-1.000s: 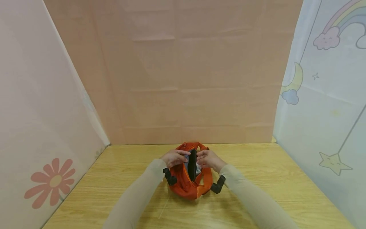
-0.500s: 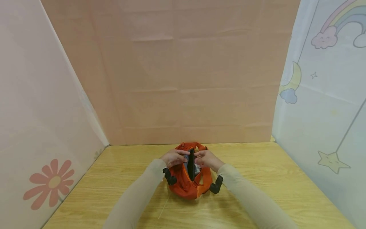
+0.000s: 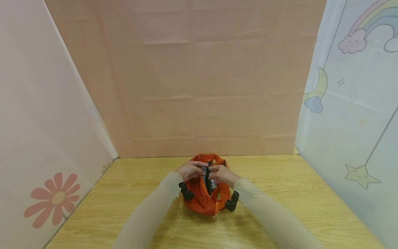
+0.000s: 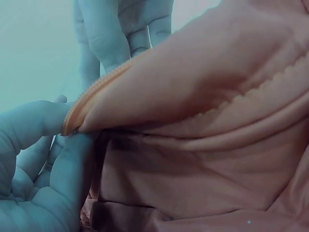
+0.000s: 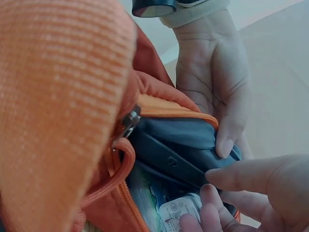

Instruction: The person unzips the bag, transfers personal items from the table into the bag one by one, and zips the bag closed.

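An orange bag (image 3: 199, 202) lies on the table with its zip open. My left hand (image 3: 190, 171) pinches the zipped edge (image 4: 91, 99) of the opening between thumb and fingers, as the left wrist view shows. Inside the opening is a slim black case (image 5: 169, 159) with a small round mark. My right hand (image 3: 224, 175) reaches in from the other side, and its thumb and fingertips pinch the end of this case. Below it in the bag lies a small white item (image 5: 181, 210) with printed marks. The lower part of the case is hidden.
An orange strap (image 3: 224, 197) loops along the bag's right side. A metal zip pull (image 5: 129, 123) sits at one end of the opening. The wooden table (image 3: 280, 193) meets a pinkish-brown sheet at the back and pale printed sheets at both sides.
The black case has sunk lower into the bag and shows less in the head view. My right hand has moved slightly left, further over the opening; my left hand has barely shifted.
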A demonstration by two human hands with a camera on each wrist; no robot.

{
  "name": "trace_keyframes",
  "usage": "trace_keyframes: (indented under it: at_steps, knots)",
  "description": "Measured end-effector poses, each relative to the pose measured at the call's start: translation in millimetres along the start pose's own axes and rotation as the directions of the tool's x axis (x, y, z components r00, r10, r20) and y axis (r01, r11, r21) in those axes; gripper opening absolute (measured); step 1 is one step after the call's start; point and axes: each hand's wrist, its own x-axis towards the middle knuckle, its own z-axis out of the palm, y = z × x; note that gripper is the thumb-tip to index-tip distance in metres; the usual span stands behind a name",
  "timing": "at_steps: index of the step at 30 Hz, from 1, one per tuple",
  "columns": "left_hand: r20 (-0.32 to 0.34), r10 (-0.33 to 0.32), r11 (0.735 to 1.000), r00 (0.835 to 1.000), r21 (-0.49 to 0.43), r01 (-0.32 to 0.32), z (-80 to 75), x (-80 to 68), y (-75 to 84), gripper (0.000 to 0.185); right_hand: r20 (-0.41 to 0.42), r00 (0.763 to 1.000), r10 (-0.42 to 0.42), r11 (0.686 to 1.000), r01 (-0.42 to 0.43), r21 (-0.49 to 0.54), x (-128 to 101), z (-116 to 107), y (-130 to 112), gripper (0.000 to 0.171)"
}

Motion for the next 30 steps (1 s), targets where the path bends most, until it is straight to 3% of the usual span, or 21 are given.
trace_keyframes:
  at_steps: [15,21,30]
  knots:
    - [-0.024,-0.013,1.0,1.0,0.021,0.014,-3.4,-1.4,1.8,0.044,-0.002,1.0,0.03,0.993,-0.03,0.113,10,5,5,0.051]
    - [-0.021,-0.016,1.0,1.0,0.014,0.016,-5.5,0.3,0.3,0.045,0.05,0.999,-0.001,0.984,-0.008,0.178,13,1,11,0.052]
    - [-0.028,-0.029,0.999,0.999,0.02,0.03,-4.0,-2.0,2.9,0.044,0.09,0.995,-0.031,0.936,-0.003,0.353,11,-18,22,0.048]
